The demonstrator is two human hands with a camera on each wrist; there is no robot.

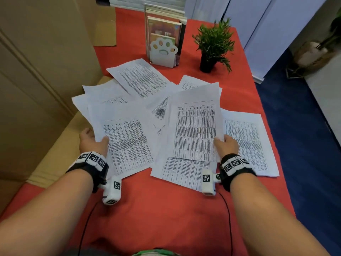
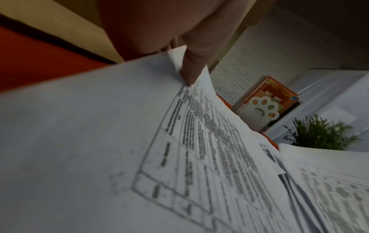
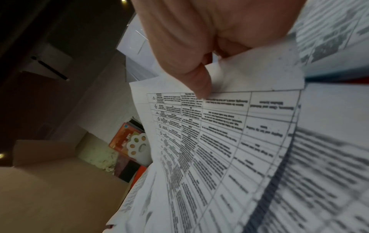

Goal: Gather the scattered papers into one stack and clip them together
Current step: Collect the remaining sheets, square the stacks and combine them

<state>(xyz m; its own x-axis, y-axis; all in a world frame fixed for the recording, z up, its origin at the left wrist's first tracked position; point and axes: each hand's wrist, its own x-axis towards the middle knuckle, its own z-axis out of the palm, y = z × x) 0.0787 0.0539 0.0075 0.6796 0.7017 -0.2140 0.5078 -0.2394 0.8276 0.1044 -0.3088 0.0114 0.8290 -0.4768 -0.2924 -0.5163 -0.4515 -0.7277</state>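
Several printed sheets lie scattered and overlapping on the red tablecloth [image 1: 147, 209]. My left hand [image 1: 93, 140] pinches a sheet with a table print [image 1: 125, 137] by its left edge, thumb [image 2: 191, 71] on top. My right hand [image 1: 226, 143] pinches another printed sheet [image 1: 195, 126] at its right edge, thumb [image 3: 197, 83] pressed on the top face, and this sheet is lifted and tilted above the pile. More sheets lie flat at the far side [image 1: 138, 78], at the right [image 1: 247, 141] and near the front [image 1: 182, 172]. No clip shows in any view.
A paw-shaped white bookend [image 1: 163, 52] holding books stands at the back of the table. A small potted plant [image 1: 212, 45] stands to its right. Cardboard boxes [image 1: 46, 71] line the left edge. Blue floor [image 1: 304, 145] drops off beyond the right edge.
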